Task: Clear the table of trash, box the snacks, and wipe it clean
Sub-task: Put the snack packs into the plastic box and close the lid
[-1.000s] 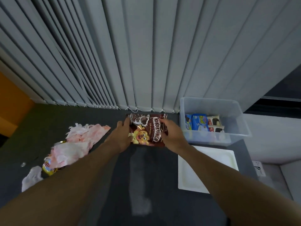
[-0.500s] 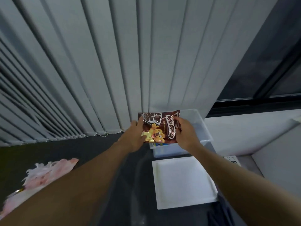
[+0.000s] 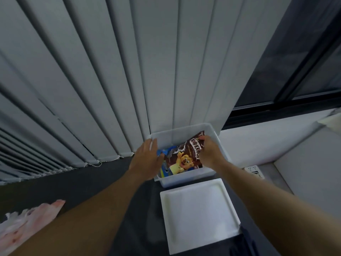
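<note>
Two hands reach over the clear box [image 3: 186,179] at the far end of the dark table [image 3: 77,183]. The right hand [image 3: 210,154] grips the cereal bag [image 3: 184,159] by its right edge, fingers curled over the top corner and thumb out of sight behind the foil. The left hand [image 3: 147,159] is open, its fingers straight and a little spread. It lies at the box's left rim, fingertips toward the far corner, and I cannot tell whether it presses on the rim or only hovers above it. It holds nothing.

The bag sits inside the box, tilted, with its lower edge down against the near wall and its upper corner raised toward the far right rim. The printed side faces up, showing a yellow cartoon bear on brown. Under the bag and beside the left hand, blue packets [image 3: 163,152] show along the box's left side.

Just in front of the box a white lid [image 3: 199,215] lies flat on the table, hollow side up. Crumpled pink and white tissue [image 3: 27,220] lies at the table's near left, well apart from the box. Grey vertical blinds [image 3: 110,71] hang behind the table, touching the box's back wall. A dark window [image 3: 295,61] is to the right of them.
</note>
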The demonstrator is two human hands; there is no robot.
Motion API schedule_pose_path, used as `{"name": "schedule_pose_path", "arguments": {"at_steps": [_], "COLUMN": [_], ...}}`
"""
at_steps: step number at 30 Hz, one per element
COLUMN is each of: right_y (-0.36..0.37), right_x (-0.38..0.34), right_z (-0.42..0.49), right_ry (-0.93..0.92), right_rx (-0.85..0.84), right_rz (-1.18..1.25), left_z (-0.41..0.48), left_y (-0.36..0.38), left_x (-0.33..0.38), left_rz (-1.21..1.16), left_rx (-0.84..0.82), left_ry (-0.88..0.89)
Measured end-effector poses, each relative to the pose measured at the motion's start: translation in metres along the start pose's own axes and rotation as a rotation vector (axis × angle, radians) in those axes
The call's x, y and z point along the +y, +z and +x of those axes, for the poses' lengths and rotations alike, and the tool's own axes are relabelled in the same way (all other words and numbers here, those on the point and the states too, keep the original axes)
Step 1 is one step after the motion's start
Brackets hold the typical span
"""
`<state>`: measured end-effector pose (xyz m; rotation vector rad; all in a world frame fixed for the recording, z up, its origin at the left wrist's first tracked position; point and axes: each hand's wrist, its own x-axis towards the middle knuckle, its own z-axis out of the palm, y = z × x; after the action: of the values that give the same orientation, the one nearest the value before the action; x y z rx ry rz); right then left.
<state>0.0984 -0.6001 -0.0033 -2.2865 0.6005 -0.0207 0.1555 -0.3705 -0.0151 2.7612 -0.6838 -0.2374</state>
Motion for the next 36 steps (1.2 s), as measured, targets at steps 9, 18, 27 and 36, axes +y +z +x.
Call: {"name": "schedule_pose_path", "arguments": {"at_steps": [9, 18, 27, 36], "right_y": [0.026, 0.055, 0.058, 0.025], "right_x": [0.016, 0.014, 0.021, 0.014], "right_z": [0.033, 0.045, 0.040, 0.019], "right_ry": [0.054, 0.024, -0.037, -0.138], "right_rx": [-0.540, -0.713, -0.598, -0.344], "right_rz": [-0.647, -0.689, -0.717, -0.548], "left_z": [0.004, 0.008, 0.009, 0.000], "left_y": [0.021, 0.022, 0.021, 0.006], "left_x": [-0.014, -0.017, -0.015, -0.010], "left_rz": [0.110, 0.087, 0.134, 0.278], "left_rx": [-0.077, -0.113, -0.157, -0.170], "left_ry": [-0.025, -0.031, -0.068, -0.039]}}
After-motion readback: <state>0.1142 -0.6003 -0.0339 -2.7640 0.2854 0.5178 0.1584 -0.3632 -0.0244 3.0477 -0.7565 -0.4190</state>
